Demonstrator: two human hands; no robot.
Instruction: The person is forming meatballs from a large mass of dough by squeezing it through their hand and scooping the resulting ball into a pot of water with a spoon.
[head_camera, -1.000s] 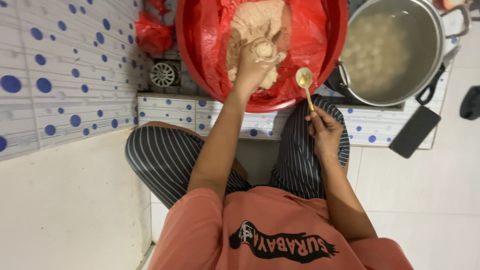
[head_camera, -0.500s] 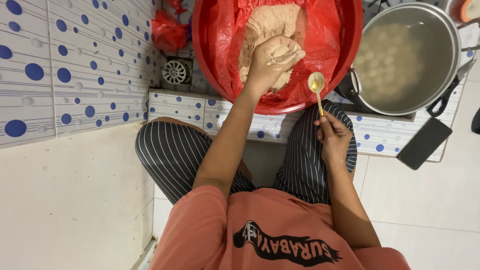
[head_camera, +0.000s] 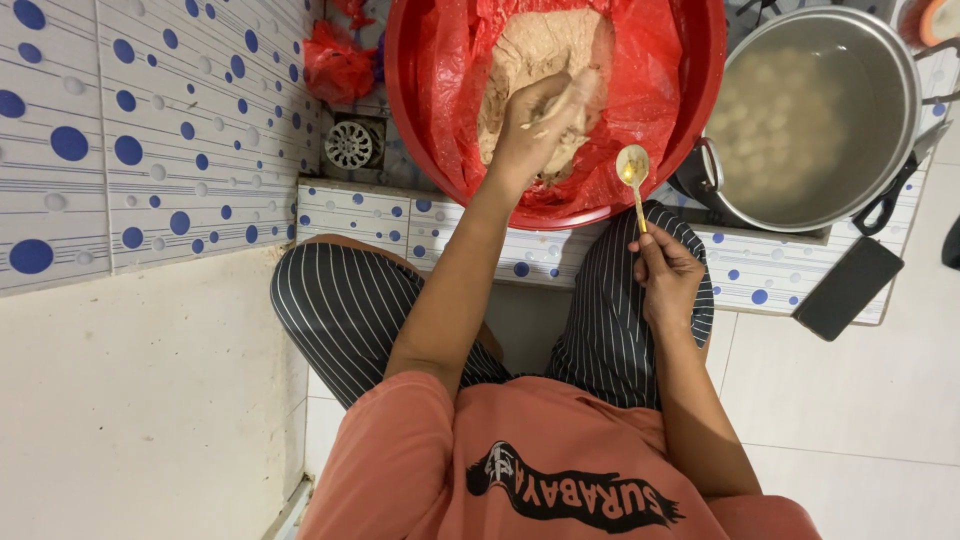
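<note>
A big red basin (head_camera: 700, 150) lined with red plastic holds a mound of pale brown paste (head_camera: 530, 50). My left hand (head_camera: 545, 115) reaches into it and is closed around a lump of that paste. My right hand (head_camera: 665, 270) is over my knee by the basin's near rim and pinches the handle of a small metal spoon (head_camera: 633, 172), whose bowl points up and is smeared with paste. To the right stands a large metal pot (head_camera: 810, 110) of cloudy water with several pale balls in it.
A dotted blue-and-white tiled ledge (head_camera: 380, 215) runs under the basin, and a tiled wall (head_camera: 120, 130) rises at the left. A round floor drain (head_camera: 350, 143) and a crumpled red bag (head_camera: 335, 65) lie beside the basin. A black phone (head_camera: 850, 290) rests on the ledge at the right.
My left hand has stayed in the paste, kneading and squeezing a lump. The spoon hand holds nearly still. My head has leaned in, so everything looks larger.
</note>
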